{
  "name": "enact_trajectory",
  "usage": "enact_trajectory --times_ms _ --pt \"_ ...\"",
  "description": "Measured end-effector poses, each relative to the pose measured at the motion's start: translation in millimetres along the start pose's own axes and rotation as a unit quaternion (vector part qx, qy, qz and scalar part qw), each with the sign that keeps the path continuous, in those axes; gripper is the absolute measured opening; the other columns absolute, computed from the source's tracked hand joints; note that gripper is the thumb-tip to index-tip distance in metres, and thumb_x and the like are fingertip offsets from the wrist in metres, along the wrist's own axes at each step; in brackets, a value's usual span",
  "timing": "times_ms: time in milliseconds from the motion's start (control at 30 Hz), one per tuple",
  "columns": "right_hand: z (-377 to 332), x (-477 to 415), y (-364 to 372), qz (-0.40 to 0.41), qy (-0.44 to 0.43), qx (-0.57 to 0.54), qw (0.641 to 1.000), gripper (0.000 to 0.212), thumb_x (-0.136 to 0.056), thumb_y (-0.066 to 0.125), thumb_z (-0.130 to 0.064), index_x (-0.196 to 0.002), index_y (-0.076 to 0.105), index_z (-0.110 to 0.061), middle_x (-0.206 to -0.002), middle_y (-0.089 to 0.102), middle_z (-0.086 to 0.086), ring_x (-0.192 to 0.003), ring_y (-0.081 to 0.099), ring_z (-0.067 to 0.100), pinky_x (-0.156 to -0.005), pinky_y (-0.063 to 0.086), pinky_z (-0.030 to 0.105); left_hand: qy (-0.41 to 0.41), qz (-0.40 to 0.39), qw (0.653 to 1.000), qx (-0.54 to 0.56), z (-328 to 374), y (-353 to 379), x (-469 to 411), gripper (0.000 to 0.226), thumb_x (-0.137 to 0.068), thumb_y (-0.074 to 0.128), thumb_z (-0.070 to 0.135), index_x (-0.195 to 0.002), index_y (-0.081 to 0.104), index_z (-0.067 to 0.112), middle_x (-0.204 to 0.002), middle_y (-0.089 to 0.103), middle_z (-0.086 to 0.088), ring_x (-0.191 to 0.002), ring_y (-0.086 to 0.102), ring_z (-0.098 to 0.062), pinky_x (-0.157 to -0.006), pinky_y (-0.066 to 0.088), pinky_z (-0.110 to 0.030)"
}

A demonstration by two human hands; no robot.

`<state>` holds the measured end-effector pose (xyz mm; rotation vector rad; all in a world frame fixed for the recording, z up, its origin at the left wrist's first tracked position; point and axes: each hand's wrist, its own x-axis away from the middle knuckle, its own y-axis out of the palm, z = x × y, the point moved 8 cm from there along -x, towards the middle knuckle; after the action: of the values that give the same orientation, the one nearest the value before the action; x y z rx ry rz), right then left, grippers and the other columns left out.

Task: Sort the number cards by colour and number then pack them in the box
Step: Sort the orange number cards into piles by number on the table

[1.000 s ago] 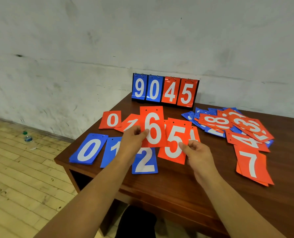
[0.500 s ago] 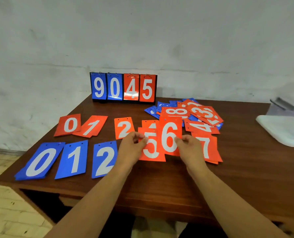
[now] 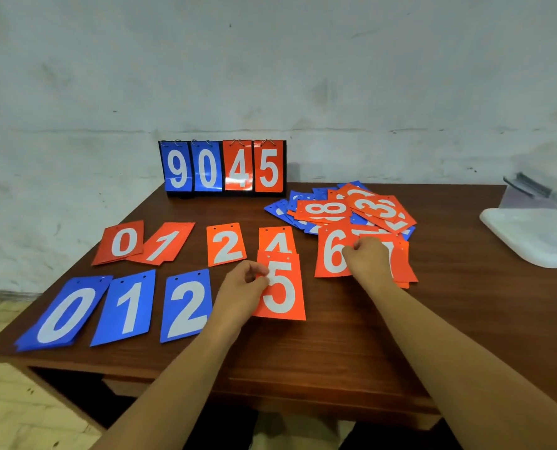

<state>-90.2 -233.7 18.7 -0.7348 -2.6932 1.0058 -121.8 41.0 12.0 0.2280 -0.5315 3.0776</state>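
Note:
My left hand (image 3: 243,285) pinches the left edge of the orange 5 card (image 3: 282,289), which overlaps the orange 4 card (image 3: 276,239). My right hand (image 3: 368,259) grips the orange 6 card (image 3: 330,253), lying over an orange 7 card (image 3: 399,258). Orange 0 (image 3: 123,241), orange 1 (image 3: 165,243) and orange 2 (image 3: 226,244) lie in a row on the table (image 3: 319,345). In front of them lie blue 0 (image 3: 64,313), blue 1 (image 3: 127,306) and blue 2 (image 3: 186,305). A mixed pile of cards (image 3: 351,209) sits behind my right hand.
A flip scoreboard (image 3: 221,167) showing 9 0 4 5 stands at the table's back edge against the wall. A white plastic lid (image 3: 533,237) and a clear box (image 3: 537,193) sit at the far right. The table's front edge is close to me.
The two cards have parted: my left hand drew the 5 down below the 4, and my right hand carried the 6 to the right, over the 7. The view shifted right.

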Motion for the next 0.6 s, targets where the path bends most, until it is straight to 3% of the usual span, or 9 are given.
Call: enact_trajectory --times_ms 133,233,300,367,467,500,600 --pt "10 -5 0 -0.006 -0.051 0.138 0.989 0.028 -0.092 0.061 -0.032 -0.095 0.065 -0.004 -0.095 0.064 0.011 -0.092 0.062 0.023 -0.083 0.051 0.033 0.015 -0.001 0.999 -0.039 0 4 2 0.011 -0.094 0.061 0.023 -0.100 0.058 0.032 -0.133 0.054 0.002 -0.111 0.058 -0.016 -0.074 0.055 -0.025" --pt "20 -10 -10 0.011 -0.055 0.180 0.982 0.031 -0.091 0.060 -0.036 -0.088 0.063 -0.005 -0.090 0.061 0.010 -0.090 0.061 0.022 -0.083 0.051 0.033 0.024 0.002 0.998 -0.060 3 8 3 0.011 -0.094 0.061 0.024 -0.100 0.058 0.032 -0.136 0.054 0.001 -0.117 0.057 -0.018 -0.079 0.055 -0.028" --pt "26 -14 -15 0.014 -0.042 0.199 0.979 0.038 -0.088 0.063 -0.040 -0.097 0.067 -0.003 -0.096 0.064 0.010 -0.094 0.061 0.022 -0.088 0.052 0.034 0.028 -0.006 0.998 -0.057 5 11 5 0.015 -0.093 0.062 0.024 -0.103 0.056 0.033 -0.137 0.054 0.000 -0.118 0.057 -0.019 -0.077 0.055 -0.027" --pt "25 -8 -26 0.046 -0.040 0.200 0.978 0.042 -0.087 0.067 -0.041 -0.111 0.063 -0.007 -0.116 0.058 0.011 -0.111 0.055 0.024 -0.096 0.048 0.037 0.032 -0.018 0.999 -0.039 7 14 8 0.024 -0.093 0.064 0.023 -0.109 0.052 0.034 -0.138 0.053 0.001 -0.118 0.058 -0.018 -0.071 0.054 -0.023" --pt "4 18 -37 0.093 -0.097 0.087 0.987 0.035 -0.091 0.063 -0.036 -0.116 0.059 -0.012 -0.124 0.052 0.008 -0.114 0.051 0.020 -0.095 0.045 0.036 0.035 -0.029 0.999 -0.009 7 15 10 0.046 -0.089 0.068 0.025 -0.125 0.042 0.038 -0.135 0.056 0.002 -0.115 0.060 -0.020 -0.075 0.058 -0.031" --pt "-4 30 -34 0.067 -0.103 0.027 0.992 0.032 -0.092 0.061 -0.038 -0.114 0.059 -0.015 -0.119 0.055 0.004 -0.108 0.053 0.016 -0.090 0.047 0.033 0.032 -0.032 0.999 0.003 5 15 11 0.054 -0.088 0.070 0.026 -0.130 0.039 0.038 -0.133 0.058 0.002 -0.114 0.062 -0.020 -0.080 0.059 -0.036" --pt "-22 68 -2 -0.111 -0.033 -0.128 0.985 0.032 -0.092 0.060 -0.044 -0.113 0.060 -0.021 -0.107 0.061 -0.003 -0.090 0.058 0.009 -0.070 0.048 0.024 0.020 -0.053 0.998 0.034 1 21 13 0.063 -0.084 0.073 0.029 -0.134 0.036 0.039 -0.126 0.063 0.003 -0.106 0.066 -0.018 -0.084 0.059 -0.043"
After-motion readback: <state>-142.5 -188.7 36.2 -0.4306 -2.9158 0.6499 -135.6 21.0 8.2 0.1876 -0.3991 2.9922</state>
